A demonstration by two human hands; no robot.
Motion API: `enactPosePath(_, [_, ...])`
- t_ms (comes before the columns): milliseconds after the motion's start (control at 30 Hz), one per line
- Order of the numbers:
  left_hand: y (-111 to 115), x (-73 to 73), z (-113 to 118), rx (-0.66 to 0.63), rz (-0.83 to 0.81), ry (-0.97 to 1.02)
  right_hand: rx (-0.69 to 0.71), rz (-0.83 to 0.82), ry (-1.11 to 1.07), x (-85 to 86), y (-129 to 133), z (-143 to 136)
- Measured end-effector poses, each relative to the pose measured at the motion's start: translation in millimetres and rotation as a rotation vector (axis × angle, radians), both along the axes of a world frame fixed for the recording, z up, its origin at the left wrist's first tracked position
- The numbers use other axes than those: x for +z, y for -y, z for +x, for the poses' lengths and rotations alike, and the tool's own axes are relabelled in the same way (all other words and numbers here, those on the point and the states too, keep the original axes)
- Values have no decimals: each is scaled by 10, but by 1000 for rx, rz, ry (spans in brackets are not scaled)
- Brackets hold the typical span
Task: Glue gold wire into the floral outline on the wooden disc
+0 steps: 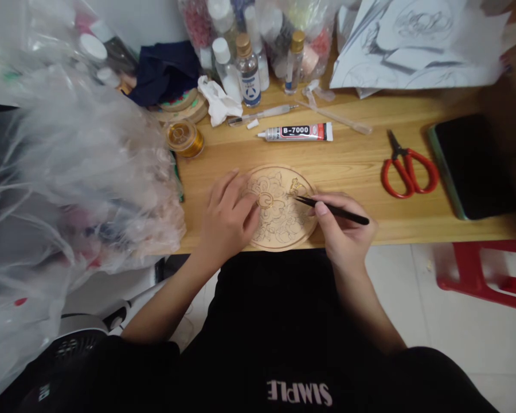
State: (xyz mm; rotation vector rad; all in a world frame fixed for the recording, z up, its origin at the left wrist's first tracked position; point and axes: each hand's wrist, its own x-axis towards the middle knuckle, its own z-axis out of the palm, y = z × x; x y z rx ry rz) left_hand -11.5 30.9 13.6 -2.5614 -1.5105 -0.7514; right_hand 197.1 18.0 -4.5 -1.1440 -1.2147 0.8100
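A round wooden disc (279, 232) with a drawn flower pattern lies at the table's front edge. Gold wire (265, 199) outlines the flower's centre, and a small gold wire shape (296, 186) sits at its upper right. My left hand (232, 215) rests on the disc's left side, fingers bent and somewhat apart, with nothing visible in it. Black tweezers (341, 214) are held in my right hand (346, 226) at the disc's right edge. Their tips point left, over the pattern beside the small wire shape.
Behind the disc lie a glue tube (298, 132) and a white-handled pen tool (264, 115). A gold wire spool (184, 139) stands at left, near plastic bags (98, 149). Red-handled pliers (408, 169) and a phone (475, 166) are at right. Bottles (248, 74) and drawings (417, 46) stand behind.
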Motion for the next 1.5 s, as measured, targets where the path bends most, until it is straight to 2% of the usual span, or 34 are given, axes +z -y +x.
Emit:
enactPosePath(333, [59, -86, -6, 15, -28, 99, -13, -24, -22, -24, 11, -17])
enactPosePath(833, [52, -94, -56, 18, -159, 279, -80, 17, 33, -52, -26, -51])
enactPosePath(1133, [37, -100, -95, 2, -147, 363, -83, 42, 41, -27, -42, -78])
enactPosePath(1500, [36, -86, -95, -60, -116, 342, -98, 27, 62, -40, -34, -71])
